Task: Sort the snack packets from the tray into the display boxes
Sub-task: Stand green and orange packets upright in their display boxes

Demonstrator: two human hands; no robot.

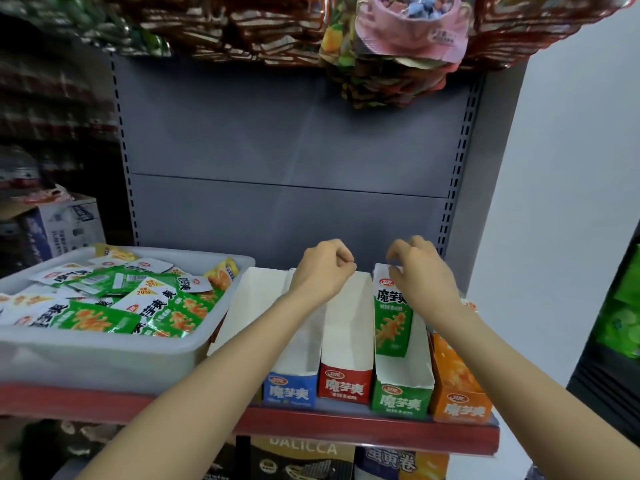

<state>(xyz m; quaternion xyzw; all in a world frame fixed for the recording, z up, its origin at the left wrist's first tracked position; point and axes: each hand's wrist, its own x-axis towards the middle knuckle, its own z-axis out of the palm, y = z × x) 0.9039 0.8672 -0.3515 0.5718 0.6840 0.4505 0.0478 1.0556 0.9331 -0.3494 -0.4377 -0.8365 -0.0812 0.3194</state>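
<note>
A translucent white tray [97, 355] on the shelf's left holds several green, white and yellow snack packets [145, 299]. Right of it stand display boxes: blue [290, 391], red [344, 384], green [401, 398] and orange [462, 405]. A green packet [393, 317] stands upright in the green box. My right hand [420, 275] pinches that packet's top edge. My left hand [323, 270] hovers over the back of the blue and red boxes, fingers curled, with nothing visible in it.
The shelf has a red front edge [346, 427] and a grey back panel [287, 150]. Hanging snack bags [388, 57] crowd the top. A cardboard carton [65, 223] stands behind the tray at left. More goods sit on the shelf below.
</note>
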